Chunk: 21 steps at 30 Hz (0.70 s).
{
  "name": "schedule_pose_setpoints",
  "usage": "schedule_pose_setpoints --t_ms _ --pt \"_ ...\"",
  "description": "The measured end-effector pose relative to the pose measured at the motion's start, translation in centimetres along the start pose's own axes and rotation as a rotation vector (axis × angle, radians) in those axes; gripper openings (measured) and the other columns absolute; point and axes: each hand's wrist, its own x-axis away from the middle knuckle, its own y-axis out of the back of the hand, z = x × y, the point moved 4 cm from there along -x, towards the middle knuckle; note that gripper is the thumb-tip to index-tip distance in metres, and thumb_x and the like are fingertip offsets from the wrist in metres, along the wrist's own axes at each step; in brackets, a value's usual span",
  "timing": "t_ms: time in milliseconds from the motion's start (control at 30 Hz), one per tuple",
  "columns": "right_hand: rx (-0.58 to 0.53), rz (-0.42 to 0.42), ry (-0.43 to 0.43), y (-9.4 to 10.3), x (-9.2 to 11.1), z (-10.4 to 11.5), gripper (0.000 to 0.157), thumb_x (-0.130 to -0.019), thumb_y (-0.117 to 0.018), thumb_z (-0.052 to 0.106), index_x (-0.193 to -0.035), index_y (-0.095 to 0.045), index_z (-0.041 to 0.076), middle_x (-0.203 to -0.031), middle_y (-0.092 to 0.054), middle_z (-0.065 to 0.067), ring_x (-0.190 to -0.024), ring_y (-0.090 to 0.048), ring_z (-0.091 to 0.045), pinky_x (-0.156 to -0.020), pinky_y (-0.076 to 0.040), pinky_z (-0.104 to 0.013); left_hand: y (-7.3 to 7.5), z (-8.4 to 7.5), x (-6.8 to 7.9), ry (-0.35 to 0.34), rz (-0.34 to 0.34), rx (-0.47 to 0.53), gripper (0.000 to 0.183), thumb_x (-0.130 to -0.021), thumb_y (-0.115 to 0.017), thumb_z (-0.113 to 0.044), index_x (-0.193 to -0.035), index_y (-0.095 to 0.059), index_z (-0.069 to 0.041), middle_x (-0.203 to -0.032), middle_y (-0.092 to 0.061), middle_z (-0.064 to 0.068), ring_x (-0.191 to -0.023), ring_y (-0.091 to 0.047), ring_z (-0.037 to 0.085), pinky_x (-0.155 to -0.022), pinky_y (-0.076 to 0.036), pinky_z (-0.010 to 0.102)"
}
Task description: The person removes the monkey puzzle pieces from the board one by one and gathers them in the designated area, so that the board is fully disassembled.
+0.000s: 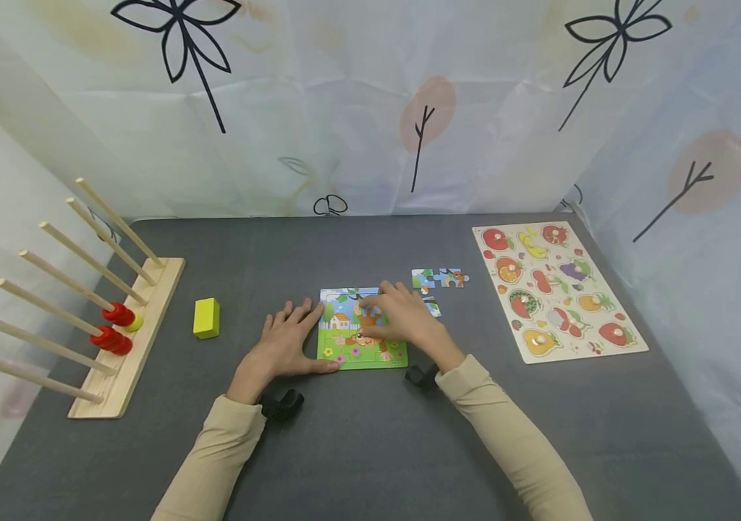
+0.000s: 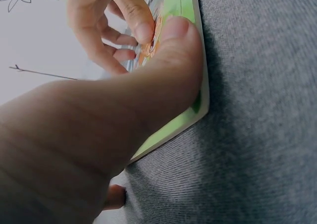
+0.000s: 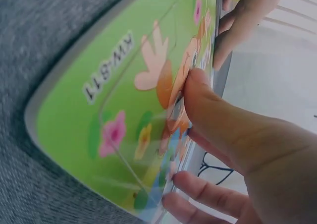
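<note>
A jigsaw puzzle (image 1: 394,360) with a cartoon animal picture lies flat at the table's middle, green along its near edge. My left hand (image 1: 286,346) is spread at its left side, the thumb (image 2: 178,40) lying along the near edge. Over the upper right part of the puzzle, my right hand (image 1: 404,318) bends its thumb and fingers round an orange puzzle piece (image 1: 369,315) within the picture. The right thumb (image 3: 203,87) touches the surface; the piece's outline is partly hidden by the fingers. Loose puzzle pieces (image 1: 450,278) lie beyond the right hand.
At the left stands a wooden peg rack (image 1: 158,286) with red and yellow beads (image 1: 113,340) on it. A yellow block (image 1: 206,318) sits between rack and puzzle. To the right lies a fruit peg board (image 1: 562,304). A printed curtain (image 1: 357,108) hangs behind the grey table (image 1: 357,449).
</note>
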Motion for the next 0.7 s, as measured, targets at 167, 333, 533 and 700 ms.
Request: schedule_pose_setpoints --t_ms 167,333,533,700 --pt "-0.008 0.009 0.02 -0.2 -0.1 0.4 0.052 -0.092 -0.076 0.043 -0.137 -0.066 0.021 -0.109 -0.058 -0.006 -0.088 -0.056 -0.02 -0.078 -0.044 -0.038 0.0 0.1 0.0 0.003 -0.003 -0.002 0.116 -0.077 -0.081 -0.064 -0.164 -0.024 -0.012 -0.17 -0.022 0.02 -0.156 -0.014 0.053 -0.121 -0.013 0.075" --pt "-0.018 0.02 0.053 -0.9 -0.4 1.6 0.053 -0.091 -0.076 0.044 -0.138 -0.065 0.023 -0.119 -0.059 -0.007 -0.096 -0.056 -0.024 -0.087 -0.045 -0.045 0.0 0.0 0.1 -0.004 -0.006 0.001 0.116 -0.077 -0.081 -0.064 -0.164 -0.025 -0.012 -0.17 -0.022 0.021 -0.156 -0.014 0.053 -0.121 -0.014 0.076" --pt "0.0 0.02 0.121 -1.4 -0.9 3.3 0.052 -0.091 -0.076 0.043 -0.137 -0.067 0.02 -0.122 -0.061 -0.004 -0.101 -0.053 -0.022 -0.085 -0.048 -0.042 0.1 0.0 0.1 -0.003 -0.002 0.001 0.116 -0.078 -0.08 -0.064 -0.164 -0.024 -0.012 -0.17 -0.021 0.02 -0.156 -0.013 0.053 -0.121 -0.013 0.076" --pt "0.004 0.04 0.141 -1.6 -1.1 4.0 0.055 -0.09 -0.077 0.042 -0.138 -0.066 0.018 -0.117 -0.061 -0.002 -0.101 -0.048 -0.019 -0.081 -0.041 -0.035 0.1 -0.1 0.0 -0.006 -0.004 0.005 0.116 -0.077 -0.08 -0.065 -0.164 -0.025 -0.012 -0.17 -0.022 0.021 -0.156 -0.014 0.053 -0.121 -0.013 0.076"
